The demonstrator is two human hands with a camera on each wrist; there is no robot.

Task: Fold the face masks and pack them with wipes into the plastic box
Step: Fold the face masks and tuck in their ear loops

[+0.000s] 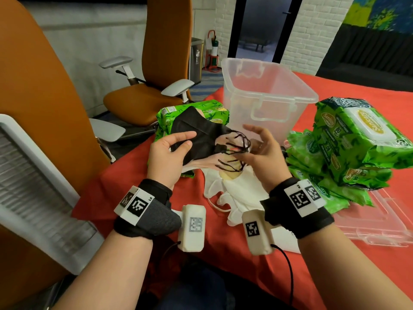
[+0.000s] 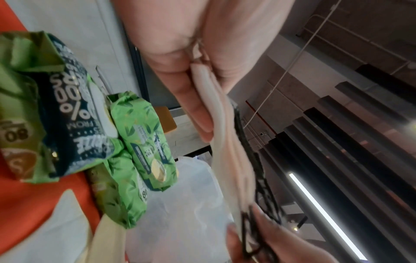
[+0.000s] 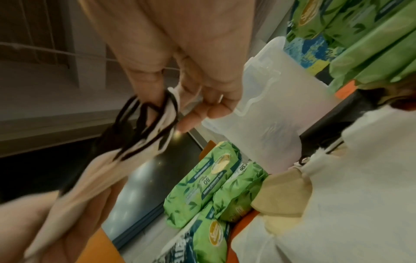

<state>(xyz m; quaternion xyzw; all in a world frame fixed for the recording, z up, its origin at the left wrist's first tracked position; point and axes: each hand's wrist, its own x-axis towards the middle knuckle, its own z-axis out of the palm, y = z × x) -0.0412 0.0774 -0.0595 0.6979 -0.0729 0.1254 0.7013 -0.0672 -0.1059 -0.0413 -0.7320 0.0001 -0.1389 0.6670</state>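
Observation:
My left hand [image 1: 172, 151] grips a small stack of face masks [image 1: 201, 135], a black one on top and pale pink ones [image 2: 227, 142] beneath, held above the red table. My right hand [image 1: 259, 151] pinches the black ear loops [image 1: 237, 142] at the stack's right end; in the right wrist view the ear loops [image 3: 144, 121] bunch at my thumb. The clear plastic box [image 1: 297, 97] stands open just beyond my hands. Green wipes packs lie piled at the right [image 1: 357, 142] and behind the masks at the left [image 1: 214, 110]. More white masks [image 1: 239, 195] lie on the table below my hands.
The box's clear lid [image 1: 377, 227] lies flat at the right near the table edge. An orange office chair [image 1: 143, 95] stands left of the table, and a white slatted object [image 1: 33, 175] sits close at my left. The red tablecloth [image 1: 335, 276] covers the table.

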